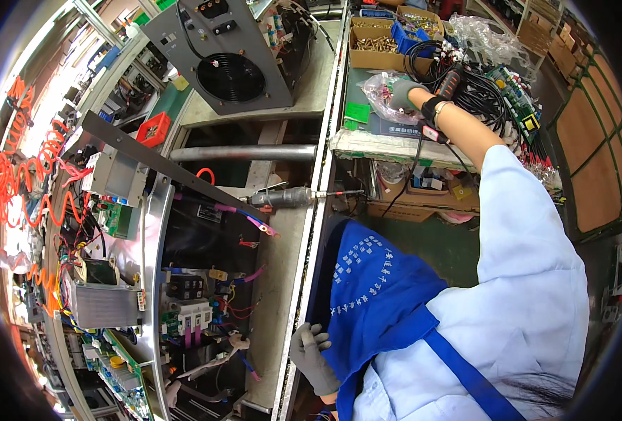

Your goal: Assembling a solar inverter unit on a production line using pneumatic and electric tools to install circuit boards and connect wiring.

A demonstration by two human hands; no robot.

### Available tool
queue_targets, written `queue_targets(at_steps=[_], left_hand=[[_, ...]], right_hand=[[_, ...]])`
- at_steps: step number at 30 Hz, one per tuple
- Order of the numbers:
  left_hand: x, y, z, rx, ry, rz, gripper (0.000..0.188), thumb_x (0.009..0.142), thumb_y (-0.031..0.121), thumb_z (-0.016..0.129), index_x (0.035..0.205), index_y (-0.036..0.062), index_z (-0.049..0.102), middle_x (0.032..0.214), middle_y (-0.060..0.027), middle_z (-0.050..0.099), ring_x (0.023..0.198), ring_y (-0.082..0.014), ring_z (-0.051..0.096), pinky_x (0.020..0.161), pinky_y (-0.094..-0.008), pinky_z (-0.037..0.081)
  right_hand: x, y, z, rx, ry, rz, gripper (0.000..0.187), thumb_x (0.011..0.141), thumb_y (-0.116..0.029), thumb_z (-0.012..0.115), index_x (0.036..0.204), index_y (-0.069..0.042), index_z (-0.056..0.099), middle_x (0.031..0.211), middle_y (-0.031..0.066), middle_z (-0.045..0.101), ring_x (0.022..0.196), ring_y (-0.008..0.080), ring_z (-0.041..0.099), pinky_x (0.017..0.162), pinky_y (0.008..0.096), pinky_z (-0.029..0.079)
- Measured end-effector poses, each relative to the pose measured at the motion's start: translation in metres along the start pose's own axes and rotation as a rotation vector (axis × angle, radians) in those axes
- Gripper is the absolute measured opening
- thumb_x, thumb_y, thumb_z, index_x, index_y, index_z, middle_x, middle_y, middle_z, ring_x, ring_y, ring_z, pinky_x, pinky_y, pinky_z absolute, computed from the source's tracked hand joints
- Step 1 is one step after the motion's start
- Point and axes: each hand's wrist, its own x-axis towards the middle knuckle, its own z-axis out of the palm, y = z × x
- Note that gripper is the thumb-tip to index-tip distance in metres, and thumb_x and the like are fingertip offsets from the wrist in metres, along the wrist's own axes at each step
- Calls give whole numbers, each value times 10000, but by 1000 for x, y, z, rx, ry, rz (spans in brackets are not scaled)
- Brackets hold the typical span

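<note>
My right arm reaches out to the bench at the upper right. The grey-gloved right hand (404, 95) is at a clear plastic bag (380, 91), and its fingers are hidden among the plastic folds. A black band circles that wrist. My left hand (312, 356), also in a grey glove, hangs beside the blue apron (381, 281) near the metal rail of the line. Its fingers are loosely bent and apart, holding nothing. A power screwdriver (283, 198) lies across the rail, left of the bench, away from both hands.
An open cabinet frame with wiring and contactors (193, 316) stands to the left. Behind it is a grey panel with a round fan (230, 77). Cardboard boxes of brass fasteners (374, 48), black cables (476, 95) and a green circuit board (514, 102) crowd the bench.
</note>
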Motion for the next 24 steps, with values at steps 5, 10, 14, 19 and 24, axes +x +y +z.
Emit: queue_targets(at_steps=[5, 10, 14, 19, 24], left_hand=[[-1, -3, 0, -8, 7, 4, 329, 943, 220, 512, 1091, -63, 591, 914, -140, 640, 673, -129, 590, 585, -226, 480], [-3, -6, -3, -11, 0, 14, 317, 947, 207, 507, 1089, -64, 590, 908, -136, 639, 670, -124, 588, 581, -222, 477], [-3, -4, -5, -27, 14, 12, 309, 947, 201, 510, 1080, -64, 595, 895, -133, 639, 666, -119, 585, 581, -218, 475], [-2, -1, -5, -55, -4, 41, 309, 949, 204, 512, 1067, -68, 599, 879, -130, 639, 662, -111, 578, 576, -216, 468], [6, -12, -8, -55, -66, 41, 291, 948, 197, 523, 1085, -48, 600, 899, -123, 648, 680, -115, 581, 594, -229, 473]], right_hand=[[13, 0, 7, -117, 6, -91, 455, 695, -225, 659, 1109, -36, 664, 1200, 213, 604, 1074, 311, 619, 895, 392, 501], [46, 41, 20, -19, -138, -134, 435, 669, -295, 702, 1039, -65, 705, 933, 190, 688, 830, 309, 677, 785, 355, 536], [54, 61, 15, -333, -5, -253, 269, 738, -219, 646, 947, -57, 699, 861, 133, 690, 766, 288, 685, 728, 360, 545], [3, 35, -13, 467, 158, 77, 192, 892, -186, 541, 941, -40, 654, 783, 120, 673, 752, 235, 693, 713, 378, 547], [-90, -63, -6, 374, 537, -812, 206, 889, -219, 567, 1031, -89, 640, 890, 161, 656, 794, 340, 637, 731, 422, 493]])
